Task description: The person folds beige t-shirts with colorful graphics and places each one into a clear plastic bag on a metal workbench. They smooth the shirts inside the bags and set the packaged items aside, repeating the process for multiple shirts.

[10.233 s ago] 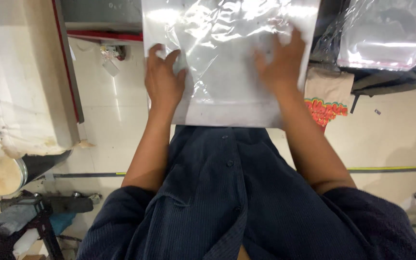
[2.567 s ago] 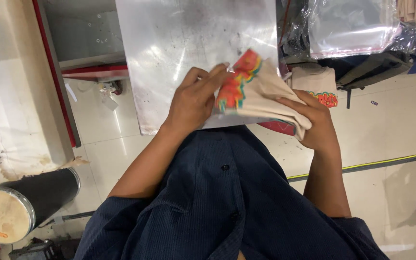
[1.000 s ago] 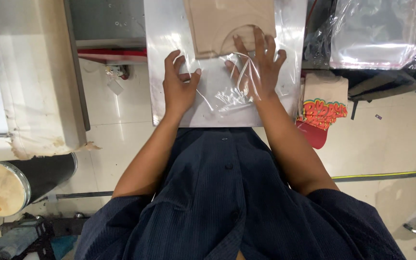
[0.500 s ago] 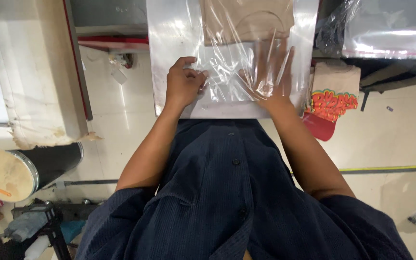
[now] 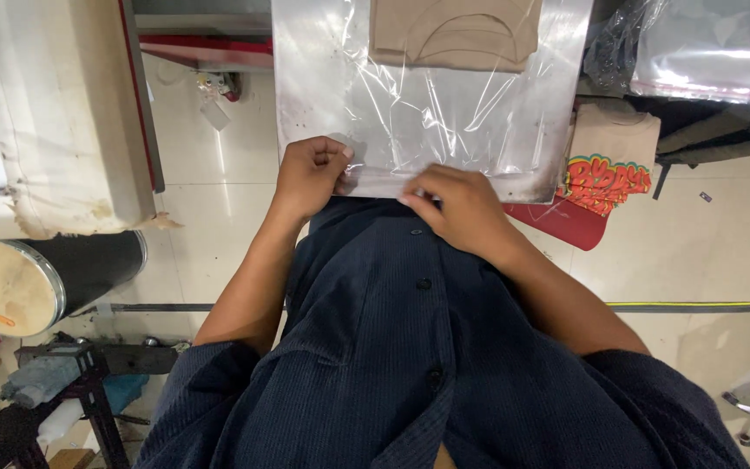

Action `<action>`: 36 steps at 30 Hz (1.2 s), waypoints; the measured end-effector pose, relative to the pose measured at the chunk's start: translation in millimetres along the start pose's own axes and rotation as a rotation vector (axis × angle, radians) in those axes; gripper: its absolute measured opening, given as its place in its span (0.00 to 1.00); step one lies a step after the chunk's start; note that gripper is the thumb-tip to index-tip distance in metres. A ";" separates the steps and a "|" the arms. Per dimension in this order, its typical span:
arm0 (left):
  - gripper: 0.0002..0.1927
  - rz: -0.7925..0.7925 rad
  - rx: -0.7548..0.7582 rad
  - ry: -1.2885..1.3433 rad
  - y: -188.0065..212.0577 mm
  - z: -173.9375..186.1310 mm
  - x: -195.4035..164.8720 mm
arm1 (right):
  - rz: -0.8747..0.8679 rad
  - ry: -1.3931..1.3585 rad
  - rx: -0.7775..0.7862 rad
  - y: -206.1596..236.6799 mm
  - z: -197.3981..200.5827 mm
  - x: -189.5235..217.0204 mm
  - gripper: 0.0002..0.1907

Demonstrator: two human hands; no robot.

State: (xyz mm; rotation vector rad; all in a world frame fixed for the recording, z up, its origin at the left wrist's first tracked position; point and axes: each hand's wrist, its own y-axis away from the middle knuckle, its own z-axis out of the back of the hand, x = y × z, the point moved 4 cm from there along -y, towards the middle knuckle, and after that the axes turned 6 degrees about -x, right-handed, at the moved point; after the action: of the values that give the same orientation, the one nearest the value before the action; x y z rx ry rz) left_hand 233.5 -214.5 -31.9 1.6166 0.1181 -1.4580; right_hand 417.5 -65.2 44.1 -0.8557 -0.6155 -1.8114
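At twelve o'clock on the pale metal counter (image 5: 549, 130), the folded tan garment (image 5: 455, 33) already sits inside the clear plastic bag (image 5: 431, 113), whose open near edge the left hand (image 5: 308, 174) and right hand (image 5: 462, 204) each hold in a pinching grip, sealing apparently left.

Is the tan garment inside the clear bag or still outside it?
Inside. The tan garment lies under the clear bag's glossy, wrinkled film, at its far end. The left hand and right hand pinch the near edge.

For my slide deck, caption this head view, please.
Both hands, left and right, press the clear bag's near edge over a tan garment.
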 end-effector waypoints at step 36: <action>0.11 -0.261 -0.073 -0.227 31.8 33.1 -22.6 | -0.764 -0.342 -0.645 206.0 149.1 -186.5 0.22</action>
State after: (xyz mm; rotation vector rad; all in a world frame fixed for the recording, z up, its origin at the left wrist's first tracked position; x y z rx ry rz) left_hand 222.0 -243.6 8.6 1.4051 0.2570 -1.8051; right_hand 696.5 73.6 -3.9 -1.5276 -0.6246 -2.6550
